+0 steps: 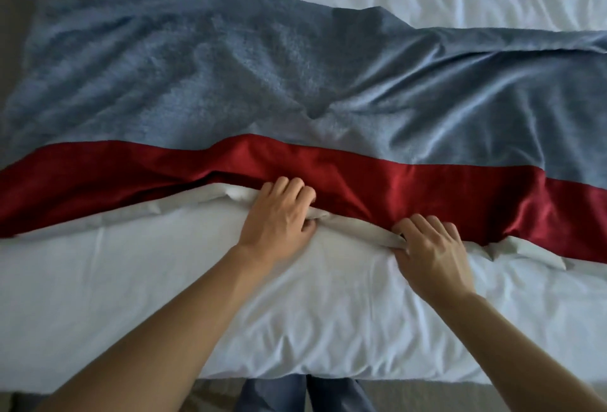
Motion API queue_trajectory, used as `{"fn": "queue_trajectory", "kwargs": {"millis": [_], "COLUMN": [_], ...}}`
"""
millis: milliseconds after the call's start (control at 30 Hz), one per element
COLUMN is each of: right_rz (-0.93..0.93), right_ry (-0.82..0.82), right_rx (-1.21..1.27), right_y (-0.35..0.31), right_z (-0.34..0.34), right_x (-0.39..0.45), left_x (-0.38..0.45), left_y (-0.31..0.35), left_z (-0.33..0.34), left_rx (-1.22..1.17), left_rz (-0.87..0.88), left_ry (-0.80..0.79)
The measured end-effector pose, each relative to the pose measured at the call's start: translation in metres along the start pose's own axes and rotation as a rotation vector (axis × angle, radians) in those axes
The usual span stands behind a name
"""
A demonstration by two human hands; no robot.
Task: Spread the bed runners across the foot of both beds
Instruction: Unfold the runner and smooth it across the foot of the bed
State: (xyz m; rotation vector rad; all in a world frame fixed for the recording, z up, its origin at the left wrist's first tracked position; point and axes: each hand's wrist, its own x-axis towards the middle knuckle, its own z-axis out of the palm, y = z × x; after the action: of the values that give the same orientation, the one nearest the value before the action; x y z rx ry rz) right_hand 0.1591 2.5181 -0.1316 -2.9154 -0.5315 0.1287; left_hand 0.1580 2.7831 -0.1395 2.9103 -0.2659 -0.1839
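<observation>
Both hands were down on the near hem of the runner: I saw the left hand (279,214) with fingers curled over the red edge and thumb tucked beneath, pinching it, and the right hand (430,244) doing the same further toward the bed's right side.

From largest down: the bed (131,296), under a white duvet, filled nearly the whole view, its foot edge nearest the person. Across it lay the bed runner (197,76), blue-grey over most of its width, reaching from the bed's left edge out past the right of the frame. Its red band (410,181) ran along the side nearer the foot edge. A pale lining (210,196) showed where that hem was turned up between and beside the hands.

I judged the job partly done. This runner was already laid crosswise, but it sat crooked and rumpled, with deep creases right of centre, its red edge wavy and well back from the foot edge. Pulling it straight and smoothing remained. No second bed was in view.
</observation>
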Motion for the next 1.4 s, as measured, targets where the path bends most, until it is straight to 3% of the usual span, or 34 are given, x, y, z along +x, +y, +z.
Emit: {"fn": "queue_trajectory", "kwargs": {"millis": [300, 467, 700, 900, 1133, 1267, 1400], "right_rz": [-0.050, -0.100, -0.103, -0.205, -0.198, -0.135, -0.186], "right_ry": [-0.062, -0.083, -0.133, -0.156, 0.006, 0.048, -0.042], "right_rx": [0.110, 0.139, 0.097, 0.152, 0.144, 0.141, 0.098], "right_y": [-0.033, -0.072, -0.086, -0.174, -0.283, -0.306, -0.319], "right_z": [0.005, 0.008, 0.004, 0.009, 0.039, 0.051, 0.051], "right_x": [-0.007, 0.011, -0.006, 0.037, 0.074, 0.075, 0.039], "left_x": [-0.043, -0.039, -0.067, -0.088, -0.135, -0.152, -0.187], "left_y": [0.021, 0.015, 0.020, -0.072, -0.213, -0.242, -0.242], "left_z": [0.013, 0.003, -0.006, -0.043, -0.060, -0.051, -0.046], "left_rx": [-0.042, -0.026, -0.058, -0.090, 0.107, 0.060, -0.035], "left_rz": [0.159, 0.095, 0.156, 0.020, -0.190, -0.157, -0.083], "left_ry": [-0.013, -0.004, -0.005, 0.053, 0.066, 0.128, 0.093]}}
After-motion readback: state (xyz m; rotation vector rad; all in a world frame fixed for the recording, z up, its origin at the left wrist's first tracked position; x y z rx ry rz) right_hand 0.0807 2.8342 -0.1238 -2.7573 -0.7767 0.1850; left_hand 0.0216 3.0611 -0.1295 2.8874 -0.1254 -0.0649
